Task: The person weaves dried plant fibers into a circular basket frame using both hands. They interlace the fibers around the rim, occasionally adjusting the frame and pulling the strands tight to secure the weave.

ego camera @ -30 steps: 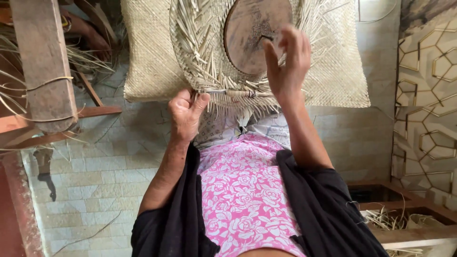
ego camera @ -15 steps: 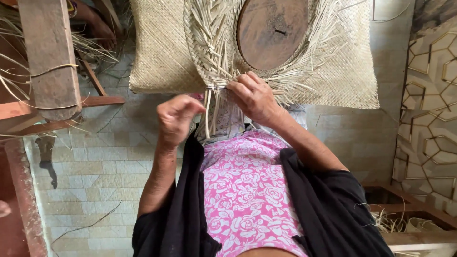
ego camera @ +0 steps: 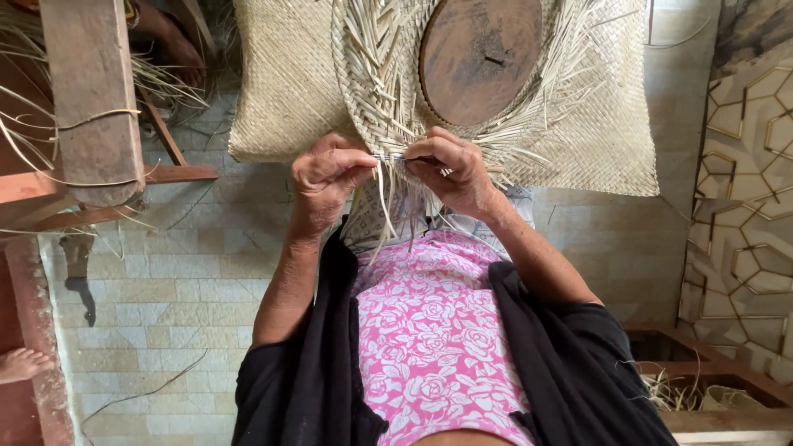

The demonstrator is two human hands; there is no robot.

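A half-woven straw hat (ego camera: 380, 91) sits over a round brown wooden mould (ego camera: 479, 58), its loose pale strips fanning out at the near edge. My left hand (ego camera: 330, 177) and my right hand (ego camera: 450, 169) meet at that edge. Both pinch the same thin straw strip (ego camera: 388, 157) between thumb and fingers. More loose strips hang down between my wrists. The hat rests above my lap, which is covered by pink floral cloth (ego camera: 429, 330).
A woven straw mat (ego camera: 611, 140) lies under the hat on the tiled floor (ego camera: 165, 297). A wooden frame with loose straw (ego camera: 91, 107) stands at the left. Another person's foot (ego camera: 21, 363) shows at the left edge. A wooden box with straw (ego camera: 702, 388) sits at the lower right.
My right hand came down from the mould's top to the hat's near edge. My left hand rose to meet it, and both now pinch one strip.
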